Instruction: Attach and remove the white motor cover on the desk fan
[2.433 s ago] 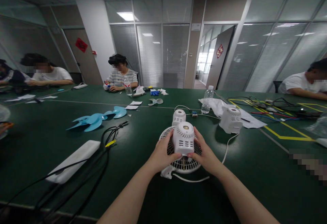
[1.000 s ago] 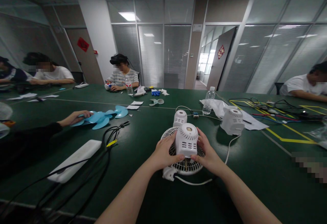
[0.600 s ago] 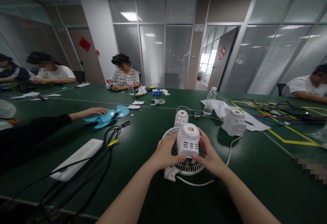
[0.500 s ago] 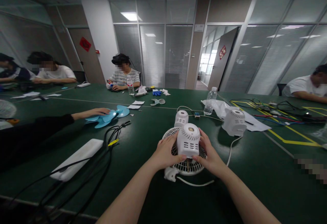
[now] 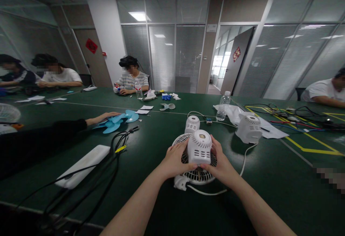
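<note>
My left hand point(image 5: 176, 158) and right hand point(image 5: 222, 164) grasp the white housing point(image 5: 199, 147) from both sides, over the round grille point(image 5: 199, 176) on the counter point(image 5: 151, 200), perhaps so that it stays upright.

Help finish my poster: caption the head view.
Left hand and right hand hold a white vented housing over a round grille.
</note>
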Action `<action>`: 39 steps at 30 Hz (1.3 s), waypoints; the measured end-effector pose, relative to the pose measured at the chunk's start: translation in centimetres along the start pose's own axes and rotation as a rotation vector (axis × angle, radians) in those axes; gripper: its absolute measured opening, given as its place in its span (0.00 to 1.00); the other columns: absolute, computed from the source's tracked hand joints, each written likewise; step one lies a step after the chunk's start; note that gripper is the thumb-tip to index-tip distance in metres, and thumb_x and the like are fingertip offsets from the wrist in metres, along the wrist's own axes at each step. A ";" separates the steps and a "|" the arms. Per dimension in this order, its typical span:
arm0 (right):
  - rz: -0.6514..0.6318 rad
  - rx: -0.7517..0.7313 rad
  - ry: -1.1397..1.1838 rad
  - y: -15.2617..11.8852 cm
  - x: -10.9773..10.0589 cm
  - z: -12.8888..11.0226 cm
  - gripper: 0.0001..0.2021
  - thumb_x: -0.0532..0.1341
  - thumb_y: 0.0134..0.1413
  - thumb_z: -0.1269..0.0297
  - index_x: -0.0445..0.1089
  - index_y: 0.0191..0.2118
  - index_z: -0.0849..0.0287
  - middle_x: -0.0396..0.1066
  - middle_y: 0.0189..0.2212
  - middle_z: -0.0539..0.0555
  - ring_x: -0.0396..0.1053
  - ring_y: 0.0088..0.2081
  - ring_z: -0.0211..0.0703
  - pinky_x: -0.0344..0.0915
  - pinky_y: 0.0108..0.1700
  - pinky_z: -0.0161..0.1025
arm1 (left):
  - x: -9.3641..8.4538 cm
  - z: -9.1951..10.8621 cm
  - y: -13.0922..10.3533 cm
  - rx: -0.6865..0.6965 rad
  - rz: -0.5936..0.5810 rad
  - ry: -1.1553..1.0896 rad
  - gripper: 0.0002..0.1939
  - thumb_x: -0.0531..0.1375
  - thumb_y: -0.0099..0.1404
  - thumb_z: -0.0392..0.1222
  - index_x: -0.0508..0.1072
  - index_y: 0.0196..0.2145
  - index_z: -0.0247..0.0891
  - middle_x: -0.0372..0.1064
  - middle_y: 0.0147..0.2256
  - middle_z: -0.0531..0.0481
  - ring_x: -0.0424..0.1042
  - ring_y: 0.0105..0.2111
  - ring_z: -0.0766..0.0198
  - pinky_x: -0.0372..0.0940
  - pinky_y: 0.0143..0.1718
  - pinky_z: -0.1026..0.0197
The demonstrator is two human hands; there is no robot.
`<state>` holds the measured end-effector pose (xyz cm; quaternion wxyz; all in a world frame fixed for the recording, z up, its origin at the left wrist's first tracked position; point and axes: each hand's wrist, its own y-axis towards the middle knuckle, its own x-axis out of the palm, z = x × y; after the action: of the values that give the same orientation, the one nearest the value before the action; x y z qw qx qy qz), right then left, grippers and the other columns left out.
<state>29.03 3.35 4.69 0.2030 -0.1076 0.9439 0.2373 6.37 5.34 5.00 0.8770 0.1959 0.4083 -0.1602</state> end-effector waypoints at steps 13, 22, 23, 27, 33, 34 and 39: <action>-0.053 0.075 -0.021 -0.2 -0.8 0.6 0.56 0.70 0.45 0.57 0.27 0.67 0.50 0.50 0.64 0.63 0.53 0.64 0.55 0.49 0.64 0.59 | 0.7 -0.1 0.3 -0.028 0.017 -0.053 0.51 0.64 0.51 0.61 0.45 0.65 0.43 0.51 0.63 0.42 0.51 0.63 0.46 0.43 0.62 0.41; -0.100 0.097 0.026 -0.4 -1.2 0.3 0.56 0.70 0.45 0.62 0.26 0.68 0.49 0.45 0.66 0.62 0.47 0.66 0.53 0.42 0.66 0.59 | -0.2 0.3 0.1 -0.008 -0.031 -0.052 0.53 0.64 0.53 0.58 0.38 0.67 0.48 0.47 0.66 0.45 0.48 0.64 0.46 0.43 0.62 0.41; -0.100 0.106 0.021 -0.4 -1.2 0.3 0.56 0.70 0.45 0.62 0.26 0.68 0.49 0.46 0.66 0.62 0.47 0.66 0.53 0.42 0.66 0.59 | -0.2 0.4 0.1 -0.005 -0.031 -0.055 0.53 0.64 0.53 0.58 0.38 0.67 0.48 0.46 0.66 0.46 0.48 0.64 0.46 0.43 0.62 0.41; -0.125 0.072 0.078 -0.5 -1.3 0.3 0.56 0.69 0.47 0.58 0.25 0.68 0.50 0.45 0.67 0.61 0.46 0.67 0.54 0.42 0.66 0.59 | -0.3 0.0 -0.2 0.014 -0.040 -0.093 0.53 0.64 0.53 0.58 0.38 0.67 0.48 0.45 0.66 0.46 0.46 0.65 0.45 0.41 0.62 0.40; -0.108 0.047 0.176 -0.6 -1.2 0.6 0.49 0.62 0.54 0.51 0.24 0.68 0.49 0.42 0.68 0.60 0.48 0.66 0.54 0.43 0.65 0.59 | 0.2 -1.2 -0.2 0.040 0.015 -0.217 0.48 0.61 0.58 0.59 0.41 0.67 0.47 0.43 0.67 0.46 0.46 0.65 0.45 0.44 0.63 0.40; -0.092 0.047 0.170 -0.5 -1.1 0.7 0.48 0.62 0.55 0.51 0.25 0.68 0.49 0.42 0.68 0.60 0.48 0.66 0.54 0.43 0.65 0.59 | 0.3 -1.3 -0.1 0.045 0.042 -0.228 0.47 0.61 0.58 0.58 0.41 0.67 0.47 0.44 0.66 0.46 0.47 0.64 0.46 0.45 0.63 0.41; -0.090 0.051 0.122 -0.3 -1.1 0.8 0.46 0.63 0.54 0.54 0.30 0.68 0.48 0.47 0.66 0.59 0.50 0.65 0.54 0.46 0.65 0.59 | 0.6 -1.1 0.1 0.075 0.075 -0.168 0.45 0.62 0.59 0.51 0.43 0.66 0.47 0.47 0.66 0.47 0.50 0.64 0.48 0.45 0.63 0.42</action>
<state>30.38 3.59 4.46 0.1581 -0.1588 0.9545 0.1968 6.10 5.92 3.88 0.9056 0.2298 0.3196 -0.1582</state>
